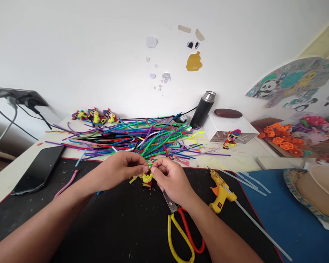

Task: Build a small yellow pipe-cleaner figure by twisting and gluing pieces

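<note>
A small pipe-cleaner doll with a yellow front, a dark red lower part and a green and red top is between my two hands above the black mat. My left hand pinches it near the head from the left, thumb against fingers. From the other side, my right hand is closed with thumb and forefinger at the same spot. My fingers partly cover the doll's upper part. Scissors with one yellow and one red handle lie below my right hand, which hides part of their blades.
A heap of coloured pipe cleaners lies behind my hands. At right rests a yellow glue gun with glue sticks nearby. A phone lies left. Finished dolls, a black flask and a white box stand by the wall.
</note>
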The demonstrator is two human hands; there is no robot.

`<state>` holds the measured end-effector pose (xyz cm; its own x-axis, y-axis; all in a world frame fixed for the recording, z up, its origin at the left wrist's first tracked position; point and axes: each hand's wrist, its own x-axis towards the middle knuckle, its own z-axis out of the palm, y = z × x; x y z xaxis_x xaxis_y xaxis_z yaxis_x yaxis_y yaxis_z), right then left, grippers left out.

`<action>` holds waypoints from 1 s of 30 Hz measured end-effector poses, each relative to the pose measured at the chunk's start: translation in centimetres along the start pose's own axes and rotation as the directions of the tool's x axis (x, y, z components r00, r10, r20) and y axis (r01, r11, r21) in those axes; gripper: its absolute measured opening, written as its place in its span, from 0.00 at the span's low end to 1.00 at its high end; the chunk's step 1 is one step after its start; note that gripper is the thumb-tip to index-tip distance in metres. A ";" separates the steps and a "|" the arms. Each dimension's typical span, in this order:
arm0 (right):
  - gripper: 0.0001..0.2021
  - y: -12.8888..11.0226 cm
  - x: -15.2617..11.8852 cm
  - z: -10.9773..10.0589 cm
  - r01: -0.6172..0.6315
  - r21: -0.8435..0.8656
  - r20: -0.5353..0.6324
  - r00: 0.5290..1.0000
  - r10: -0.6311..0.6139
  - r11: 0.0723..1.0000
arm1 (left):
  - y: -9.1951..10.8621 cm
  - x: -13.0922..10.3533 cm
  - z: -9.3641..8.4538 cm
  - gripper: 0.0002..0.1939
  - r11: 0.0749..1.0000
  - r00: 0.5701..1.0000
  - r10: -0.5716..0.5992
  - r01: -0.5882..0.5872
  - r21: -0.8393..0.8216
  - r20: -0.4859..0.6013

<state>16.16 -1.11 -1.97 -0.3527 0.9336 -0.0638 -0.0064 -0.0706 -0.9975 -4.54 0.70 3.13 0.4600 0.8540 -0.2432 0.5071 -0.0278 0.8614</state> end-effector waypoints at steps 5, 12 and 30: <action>0.09 0.0 0.2 0.4 -0.042 0.138 -0.036 0.998 0.047 0.989 | -0.3 0.4 1.0 0.18 0.990 0.997 -0.015 0.003 -0.142 -0.080; 0.12 0.2 0.5 0.8 -0.037 0.263 -0.132 0.988 0.074 0.964 | -1.0 1.2 2.8 0.18 0.945 0.979 -0.043 -0.025 -0.327 -0.198; 0.13 0.3 0.3 1.0 0.001 0.320 -0.169 0.984 0.056 0.947 | -0.4 0.7 5.0 0.23 0.939 0.965 -0.027 -0.065 -0.337 -0.260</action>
<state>15.13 -1.18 -2.27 -0.1889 0.9742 -0.1238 -0.3057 -0.1782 -0.9353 -0.77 -1.27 0.43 0.2409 0.9601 -0.1417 0.2003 0.0936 0.9752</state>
